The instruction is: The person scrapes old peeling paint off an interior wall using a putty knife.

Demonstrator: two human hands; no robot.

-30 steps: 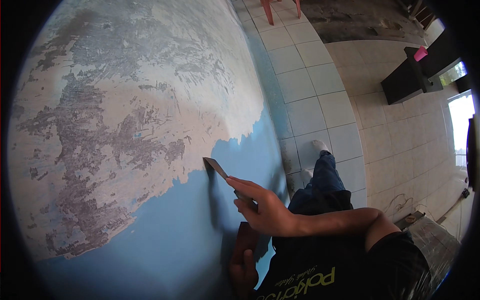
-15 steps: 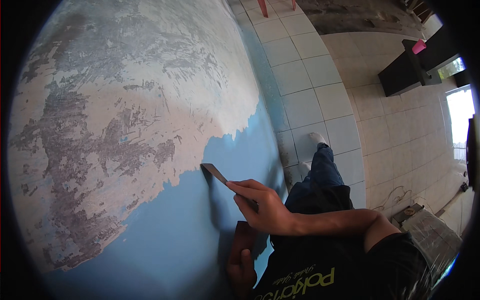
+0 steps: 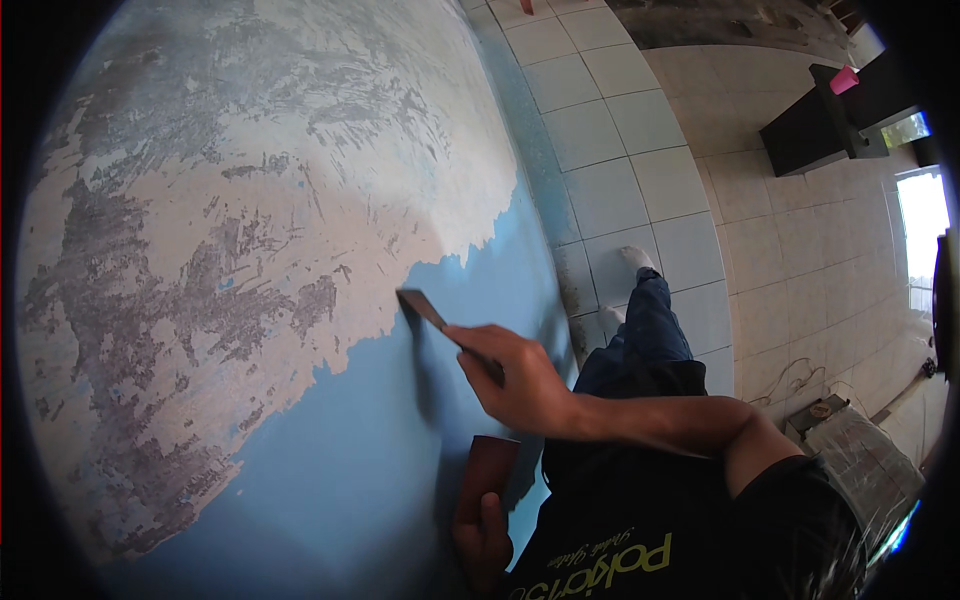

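We look down along a broad wall (image 3: 330,470), its lower part smooth blue paint, its upper part scraped bare to patchy beige, grey and white plaster (image 3: 230,230). Our right hand (image 3: 520,380) is closed around the handle of a flat metal scraper with a dark blade (image 3: 425,310), whose blade edge rests on the wall right at the ragged line where blue paint meets bare plaster. Our left hand (image 3: 480,535) sits lower, close to the wall, fingers wrapped on a small reddish-brown rectangular block (image 3: 487,465) held flat against the blue paint.

To the right lies a floor of pale square tiles (image 3: 640,190). Our leg in blue jeans (image 3: 645,335) reaches down to a white shoe (image 3: 635,258) near the foot of the wall. Farther off stands a dark low bench (image 3: 815,135) with a pink cup (image 3: 845,80) on top; what is inside we cannot tell. At the lower right, a grey slab-like bundle (image 3: 860,460) lies on the tiles, beside thin loose cords (image 3: 790,375).
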